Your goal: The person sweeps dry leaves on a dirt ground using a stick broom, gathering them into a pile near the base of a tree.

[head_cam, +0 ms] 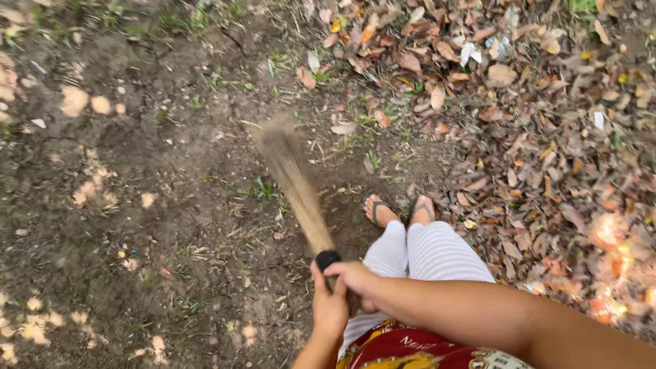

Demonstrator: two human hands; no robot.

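The person stands on bare ground and holds a broom of thin brown sticks with both hands. The right hand is closed around the top of the bundle, just under the black cap, in the lower middle of the frame. The left hand is wrapped around the same bundle right below it, and the two hands touch. Holding it so near to the top gives a long reach, so the person does not need to bend down.

The broom goes from the hands up and to the left, and its wide end is near the middle of the frame, low over the soil. It looks blurred, so I judge it is in a swing.

The dry leaves lie thick in the upper right and along the right side, while the dirt on the left is almost bare, with only some small grass. The feet in sandals stand at the edge between these two parts, under the white striped trousers, which puts the leaves within reach of the broom.
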